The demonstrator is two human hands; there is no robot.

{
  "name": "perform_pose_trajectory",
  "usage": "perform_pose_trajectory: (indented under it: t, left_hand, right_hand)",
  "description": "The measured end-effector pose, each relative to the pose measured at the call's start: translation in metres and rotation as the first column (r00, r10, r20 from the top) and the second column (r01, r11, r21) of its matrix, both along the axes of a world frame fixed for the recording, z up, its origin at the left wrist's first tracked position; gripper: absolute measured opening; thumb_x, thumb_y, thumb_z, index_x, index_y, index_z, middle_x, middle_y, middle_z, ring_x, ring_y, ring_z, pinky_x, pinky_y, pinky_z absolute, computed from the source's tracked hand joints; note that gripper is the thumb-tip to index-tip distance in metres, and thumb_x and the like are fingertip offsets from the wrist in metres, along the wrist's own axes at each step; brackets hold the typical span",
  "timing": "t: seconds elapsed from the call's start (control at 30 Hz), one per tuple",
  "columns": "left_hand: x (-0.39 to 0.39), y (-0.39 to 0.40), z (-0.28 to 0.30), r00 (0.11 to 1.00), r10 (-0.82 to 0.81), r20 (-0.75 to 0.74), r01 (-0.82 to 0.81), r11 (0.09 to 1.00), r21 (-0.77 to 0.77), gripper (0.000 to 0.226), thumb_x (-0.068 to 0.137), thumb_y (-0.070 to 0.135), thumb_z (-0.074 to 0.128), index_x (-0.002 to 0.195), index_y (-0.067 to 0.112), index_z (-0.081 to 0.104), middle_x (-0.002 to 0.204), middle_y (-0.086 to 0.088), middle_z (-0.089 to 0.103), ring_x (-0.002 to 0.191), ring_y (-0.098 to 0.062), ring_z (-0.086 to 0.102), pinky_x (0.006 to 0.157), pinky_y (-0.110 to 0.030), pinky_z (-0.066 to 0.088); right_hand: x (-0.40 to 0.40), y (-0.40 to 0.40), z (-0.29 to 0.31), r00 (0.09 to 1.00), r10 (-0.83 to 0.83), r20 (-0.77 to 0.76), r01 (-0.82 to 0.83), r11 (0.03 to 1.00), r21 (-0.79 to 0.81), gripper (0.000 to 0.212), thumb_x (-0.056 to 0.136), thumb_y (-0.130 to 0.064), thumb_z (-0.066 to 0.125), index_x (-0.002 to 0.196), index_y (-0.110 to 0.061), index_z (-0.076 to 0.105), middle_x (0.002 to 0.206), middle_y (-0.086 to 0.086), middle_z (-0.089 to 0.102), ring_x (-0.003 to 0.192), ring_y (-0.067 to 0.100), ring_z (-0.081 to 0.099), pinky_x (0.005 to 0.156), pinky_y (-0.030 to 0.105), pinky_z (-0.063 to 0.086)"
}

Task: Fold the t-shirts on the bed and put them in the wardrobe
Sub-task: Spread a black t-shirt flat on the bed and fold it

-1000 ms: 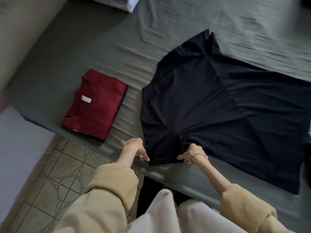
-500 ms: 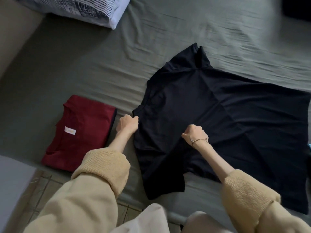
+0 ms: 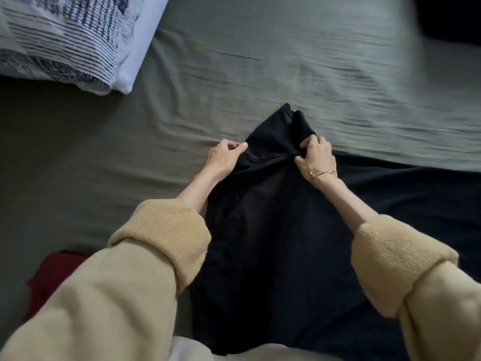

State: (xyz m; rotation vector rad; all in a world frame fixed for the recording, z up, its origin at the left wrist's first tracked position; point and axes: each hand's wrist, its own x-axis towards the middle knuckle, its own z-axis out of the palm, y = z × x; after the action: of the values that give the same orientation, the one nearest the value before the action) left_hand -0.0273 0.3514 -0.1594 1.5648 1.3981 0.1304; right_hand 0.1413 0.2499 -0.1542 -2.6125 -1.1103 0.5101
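So the black t-shirt [image 3: 273,230] is spread on the grey-green bed sheet [image 3: 286,61], long axis running roughly left to right, with its body trailing off toward the right edge of the shot and a folded-over flap running from the near edge up to a bunched peak at the far end. Both hands are up at that far end: the left hand [image 3: 223,156] has its fingers curled, pinching the left edge of the fabric, and the right hand [image 3: 316,155] is gripping a gathered bit of cloth, fingers curled tight round it, a thin bracelet [image 3: 322,173] on that wrist. The shirt is so dark that I honestly can't tell where the collar or sleeves sit, the folds just blend together. Its right part is cut off by the frame, and the near part is hidden behind the beige sleeves [image 3: 161,235]. Down at near left there's a red t-shirt [image 3: 52,277], mostly covered by the left sleeve, so only 1 corner shows. Far left is a striped blue-and-white pillow [image 3: 65,40], cropped at the top. Something dark sits in the far right corner, too blurry to identify.
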Motion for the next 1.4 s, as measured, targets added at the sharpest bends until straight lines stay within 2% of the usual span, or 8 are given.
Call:
perform_pose_trajectory:
  t: [0.13, 0.27, 0.5, 0.67, 0.9, 1.03, 1.17, 1.4]
  left_hand:
    - [0.050, 0.028, -0.001, 0.998, -0.055, 0.036, 0.058, 0.995, -0.080, 0.044, 0.082, 0.060, 0.057, 0.090, 0.016, 0.063, 0.094, -0.002, 0.064, 0.093, -0.021, 0.059, 0.081, -0.031, 0.042]
    - [0.084, 0.041, -0.007, 0.992, -0.124, -0.025, 0.120, 0.984, -0.134, 0.090, 0.060, 0.068, 0.068, 0.118, 0.000, 0.059, 0.121, -0.014, 0.063, 0.114, -0.031, 0.057, 0.104, -0.049, 0.039]
    - [0.108, 0.066, -0.005, 0.995, -0.082, 0.062, 0.100, 0.921, -0.377, 0.069, 0.069, 0.052, 0.074, 0.123, 0.010, 0.059, 0.121, -0.008, 0.062, 0.106, -0.027, 0.061, 0.095, -0.038, 0.047]
    - [0.126, 0.065, -0.010, 0.982, 0.032, 0.188, 0.010, 0.976, -0.216, 0.024, 0.088, 0.017, 0.062, 0.111, 0.011, 0.061, 0.101, -0.007, 0.062, 0.095, -0.023, 0.060, 0.072, -0.026, 0.047]
    - [0.113, 0.076, -0.038, 0.998, -0.066, 0.017, 0.059, 0.966, 0.250, 0.017, 0.095, 0.015, 0.041, 0.093, 0.022, 0.057, 0.087, 0.003, 0.061, 0.101, -0.026, 0.058, 0.093, -0.038, 0.041]
    - [0.109, 0.072, -0.046, 0.936, -0.214, -0.278, 0.345, 0.708, 0.616, 0.025, 0.100, 0.015, 0.034, 0.117, 0.014, 0.052, 0.108, -0.010, 0.063, 0.097, -0.036, 0.059, 0.074, -0.039, 0.036]
    - [0.113, 0.074, -0.055, 0.850, -0.206, -0.485, 0.515, 0.525, 0.678, 0.033, 0.103, 0.013, 0.030, 0.134, 0.016, 0.042, 0.105, -0.014, 0.054, 0.084, -0.040, 0.061, 0.062, -0.038, 0.030]
    - [0.125, 0.066, -0.047, 0.834, -0.020, -0.551, 0.455, 0.589, 0.668, 0.040, 0.103, 0.034, 0.026, 0.130, 0.008, 0.040, 0.123, -0.012, 0.051, 0.104, -0.031, 0.056, 0.089, -0.043, 0.036]
  right_hand:
    - [0.038, 0.045, -0.006, 0.980, -0.196, -0.036, 0.196, 0.981, -0.017, 0.056, 0.083, -0.030, 0.064, 0.129, -0.005, 0.041, 0.133, 0.017, 0.045, 0.127, 0.032, 0.037, 0.100, 0.041, 0.034]
    - [0.065, 0.069, -0.016, 0.970, -0.178, -0.166, 0.156, 0.978, -0.138, 0.045, 0.082, -0.032, 0.066, 0.115, -0.001, 0.057, 0.119, 0.018, 0.060, 0.115, 0.032, 0.053, 0.089, 0.034, 0.042]
    - [0.084, 0.082, -0.021, 0.845, -0.134, -0.518, 0.214, 0.972, 0.096, 0.046, 0.078, -0.018, 0.075, 0.117, -0.013, 0.050, 0.113, 0.010, 0.058, 0.107, 0.026, 0.057, 0.096, 0.040, 0.046]
    - [0.087, 0.081, -0.032, 0.817, -0.093, -0.569, 0.231, 0.957, 0.176, 0.042, 0.072, -0.021, 0.080, 0.103, -0.021, 0.053, 0.108, 0.007, 0.061, 0.105, 0.026, 0.059, 0.094, 0.043, 0.049]
    - [0.100, 0.074, -0.033, 0.939, 0.078, -0.334, -0.012, 0.981, 0.196, 0.042, 0.081, -0.025, 0.073, 0.117, -0.009, 0.058, 0.122, 0.009, 0.057, 0.117, 0.021, 0.051, 0.090, 0.016, 0.034]
    - [0.095, 0.076, -0.044, 0.975, 0.222, -0.032, -0.209, 0.950, 0.232, 0.033, 0.088, -0.027, 0.064, 0.107, 0.000, 0.060, 0.108, 0.016, 0.063, 0.104, 0.031, 0.056, 0.083, 0.027, 0.036]
    - [0.091, 0.080, -0.050, 0.944, 0.260, 0.201, -0.296, 0.940, 0.172, 0.032, 0.096, -0.034, 0.047, 0.111, -0.006, 0.052, 0.112, 0.010, 0.058, 0.103, 0.031, 0.055, 0.074, 0.038, 0.040]
    - [0.100, 0.071, -0.048, 0.973, 0.182, 0.145, -0.218, 0.929, 0.300, 0.034, 0.100, -0.037, 0.036, 0.110, -0.006, 0.049, 0.111, 0.010, 0.054, 0.098, 0.030, 0.055, 0.069, 0.032, 0.037]
